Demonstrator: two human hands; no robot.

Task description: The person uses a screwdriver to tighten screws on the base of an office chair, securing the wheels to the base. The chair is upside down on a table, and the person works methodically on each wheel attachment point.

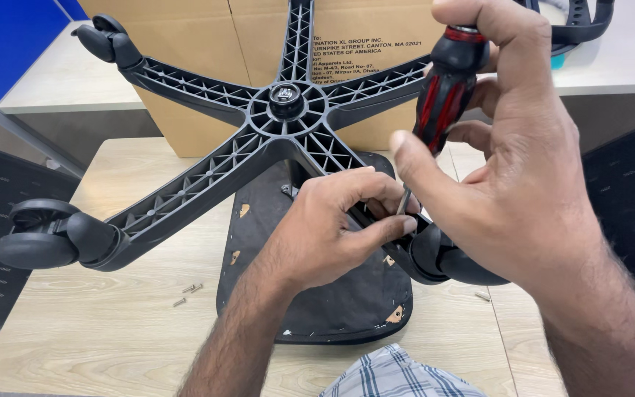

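Both forearms are showing bare and hairy, with no sleeves, watch or rings reaching into view. The left hand (332, 228) and right hand (508, 176) are going ungloved. Plaid cloth (391, 375) below is probably showing the person's clothing.

The screwdriver (446, 92) tip is hidden behind the left hand (336, 224), so what it touches cannot be told. The chair base (288, 103) loses its upper arm at the top edge.

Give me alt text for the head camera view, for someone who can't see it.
A right hand holds a red-and-black-handled screwdriver upright while the left hand steadies its shaft by a black five-armed plastic chair base resting on an upturned dark seat pan on a pale wooden table.
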